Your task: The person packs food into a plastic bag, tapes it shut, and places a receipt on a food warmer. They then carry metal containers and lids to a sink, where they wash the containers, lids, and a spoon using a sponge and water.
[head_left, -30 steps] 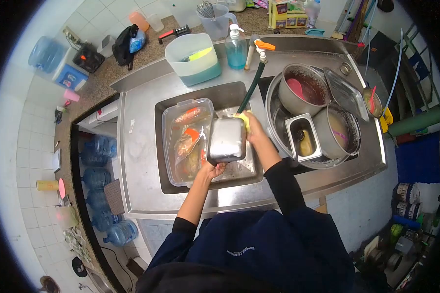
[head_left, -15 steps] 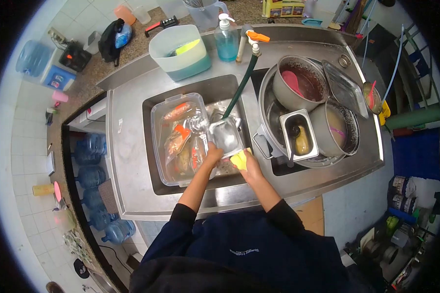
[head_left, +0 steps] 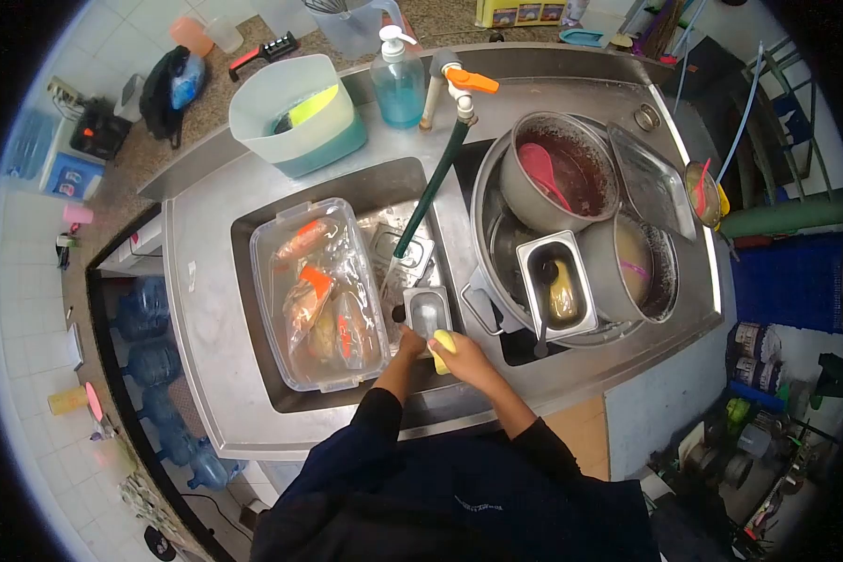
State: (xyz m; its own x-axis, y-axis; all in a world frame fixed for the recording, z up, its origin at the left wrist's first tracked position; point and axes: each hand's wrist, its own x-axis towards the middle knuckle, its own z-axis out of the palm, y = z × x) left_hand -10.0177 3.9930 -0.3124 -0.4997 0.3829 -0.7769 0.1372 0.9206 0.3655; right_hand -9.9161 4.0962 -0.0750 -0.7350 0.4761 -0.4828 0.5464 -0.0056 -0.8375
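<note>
Over the right part of the sink basin, my left hand is closed on the near left edge of a small metal container. My right hand grips a yellow sponge at the container's near right corner. A dark round object shows at the container's left side. Beyond it, water runs from the green hose toward another small metal piece in the basin. Left of my hands is a clear plastic tub with bagged orange and white items.
Right of the basin, a large metal pot holds two smaller pots, a metal tray and a rectangular container. A soap bottle, an orange-handled tap and a plastic container of blue liquid stand behind.
The small metal container has moved nearer to my body and away from the hose end. Both hands have moved nearer with it. The view has shifted.
</note>
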